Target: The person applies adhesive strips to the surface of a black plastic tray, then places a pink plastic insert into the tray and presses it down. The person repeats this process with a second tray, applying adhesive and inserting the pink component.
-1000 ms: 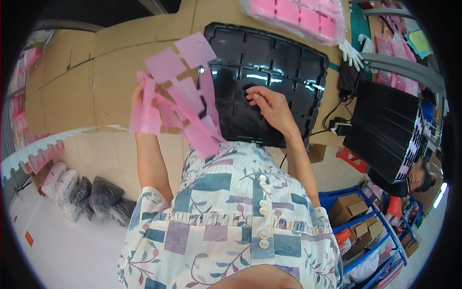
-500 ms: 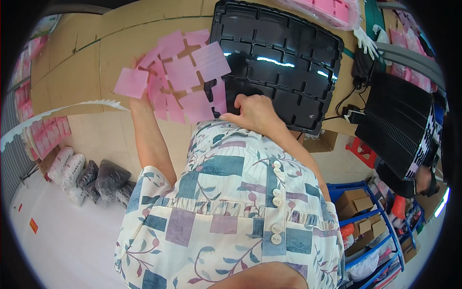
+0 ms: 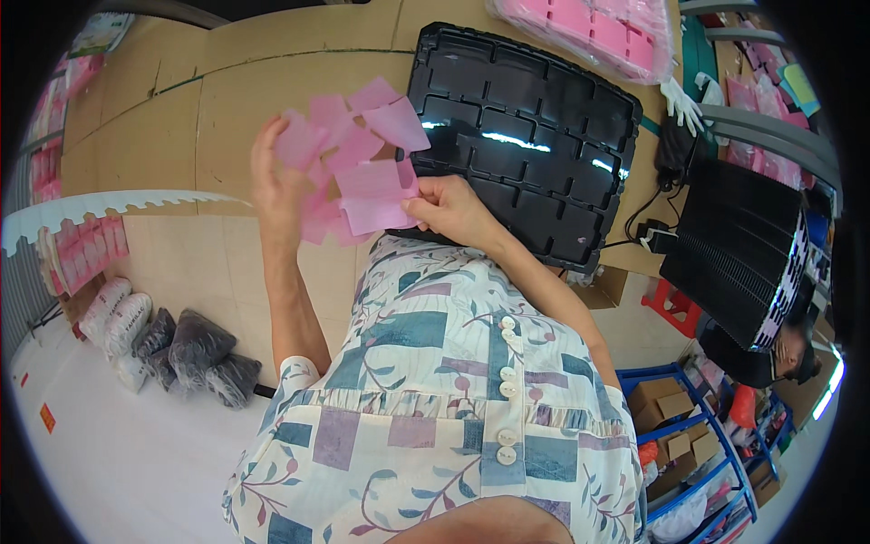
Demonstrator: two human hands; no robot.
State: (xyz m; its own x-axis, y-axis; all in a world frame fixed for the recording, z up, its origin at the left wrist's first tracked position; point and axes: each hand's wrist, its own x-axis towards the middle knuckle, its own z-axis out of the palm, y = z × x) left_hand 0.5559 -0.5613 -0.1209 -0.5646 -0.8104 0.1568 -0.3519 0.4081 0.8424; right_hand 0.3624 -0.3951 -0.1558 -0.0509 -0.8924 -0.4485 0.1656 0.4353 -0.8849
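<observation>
A limp pink sheet of square panels joined by narrow links hangs bunched between my hands, in front of the black tray's left side. My left hand grips its left edge, the fingers curled up behind a folded panel and slightly blurred. At the sheet's lower right edge, my right hand pinches a panel between thumb and forefinger. The shiny black plastic tray, moulded with rows of shallow rectangular compartments, lies on the cardboard-covered table. My right wrist is over its near edge.
Brown cardboard covers the table. Bagged pink sheets lie beyond the tray, with a white glove and cables to their right. A ribbed black object stands at the right, above a red stool and blue shelving.
The spread sheet has folded and bunched together. My right hand has moved from the tray's near edge to pinch the sheet. My left hand shows more plainly at its left edge.
</observation>
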